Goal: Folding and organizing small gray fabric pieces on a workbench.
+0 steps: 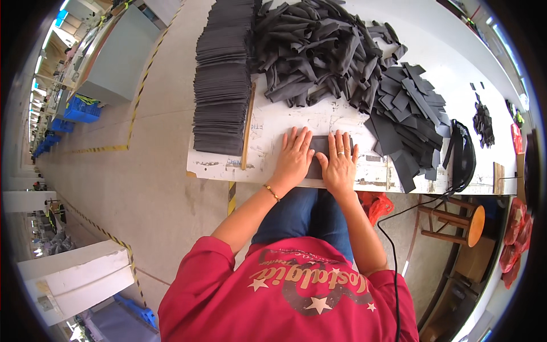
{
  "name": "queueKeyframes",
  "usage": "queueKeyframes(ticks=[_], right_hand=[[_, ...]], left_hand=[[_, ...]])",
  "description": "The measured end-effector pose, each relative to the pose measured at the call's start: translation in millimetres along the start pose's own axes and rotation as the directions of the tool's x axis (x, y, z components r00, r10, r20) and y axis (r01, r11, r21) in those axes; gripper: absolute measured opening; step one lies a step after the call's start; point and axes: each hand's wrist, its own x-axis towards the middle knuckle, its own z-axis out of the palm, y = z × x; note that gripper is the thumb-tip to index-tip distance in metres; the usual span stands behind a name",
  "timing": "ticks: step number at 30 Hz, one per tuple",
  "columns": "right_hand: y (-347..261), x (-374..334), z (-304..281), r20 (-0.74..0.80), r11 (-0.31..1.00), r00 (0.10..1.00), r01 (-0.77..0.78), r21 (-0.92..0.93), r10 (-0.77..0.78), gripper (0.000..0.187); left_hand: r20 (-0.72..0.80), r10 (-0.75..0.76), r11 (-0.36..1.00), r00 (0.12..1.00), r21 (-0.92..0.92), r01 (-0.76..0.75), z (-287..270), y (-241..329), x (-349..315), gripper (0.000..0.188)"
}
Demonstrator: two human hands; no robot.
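Both my hands rest flat, side by side, near the front edge of the white table. Under them lies a dark grey fabric piece, partly covered by my palms and fingers. My left hand has its fingers stretched out over the piece's left side. On the right side, my right hand lies with fingers straight and the thumb apart, a ring on one finger. A tall row of stacked dark flat pieces stands left of my hands, along a wooden strip. Right of them spreads a loose pile of flat dark pieces.
A large heap of curled dark fabric pieces covers the far middle of the worn white table. A black bundle with a cord hangs over the right front edge. Below are a wooden stool and a red bag.
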Motion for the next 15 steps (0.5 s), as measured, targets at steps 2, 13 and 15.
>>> queueKeyframes(ticks=[2, 13, 15], right_hand=[[4.5, -1.7, -6.9, 0.031, 1.0, 0.999, -0.016, -0.012, 0.017, 0.062], [102.8, 30.2, -47.7, -0.414, 0.96, 0.879, -0.277, -0.04, 0.236, 0.036], [120.0, 37.5, -35.2, -0.345, 0.952, 0.916, -0.269, -0.148, 0.205, 0.032]], left_hand=[[0.062, 0.035, 0.989, 0.997, 0.14, -0.044, -13.8, 7.0, 8.5, 0.044], [-0.153, 0.02, 0.983, 0.988, 0.183, 0.008, -34.4, -80.9, 130.9, 0.023], [-0.124, 0.079, 0.989, 0.989, 0.134, -0.063, -28.0, -85.9, 132.1, 0.02]])
